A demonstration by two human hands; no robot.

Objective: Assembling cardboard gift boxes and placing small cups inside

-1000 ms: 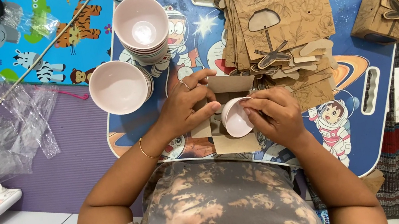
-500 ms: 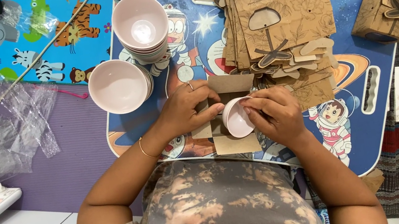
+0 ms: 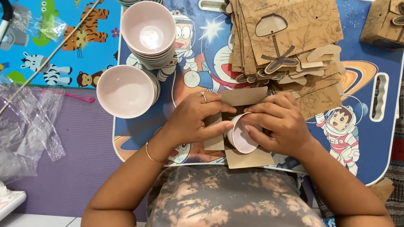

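Cartoon-printed tray (image 3: 402, 99) fills the background, with loose bowls (image 3: 126, 90) left of the fingers. Left hand (image 3: 195, 120) now lies flatter than a second ago, fingers pressed onto the cardboard (image 3: 242, 97). Between both hands sits the pink bowl (image 3: 240, 134), more enclosed, so the wrap is closing. Right hand (image 3: 278, 126) curls, fingertips pinching its rim.

1. Your left hand (image 3: 196, 117) lies palm down, fingers stretched rightward and slightly spread, a ring on one finger and a thin bangle at the wrist.
2. Your right hand (image 3: 279, 124) curls inward, fingertips pointing left, apparently gripping; the thumb is hidden.
3. Both forearms angle in from your body, hands nearly meeting at the fingertips.
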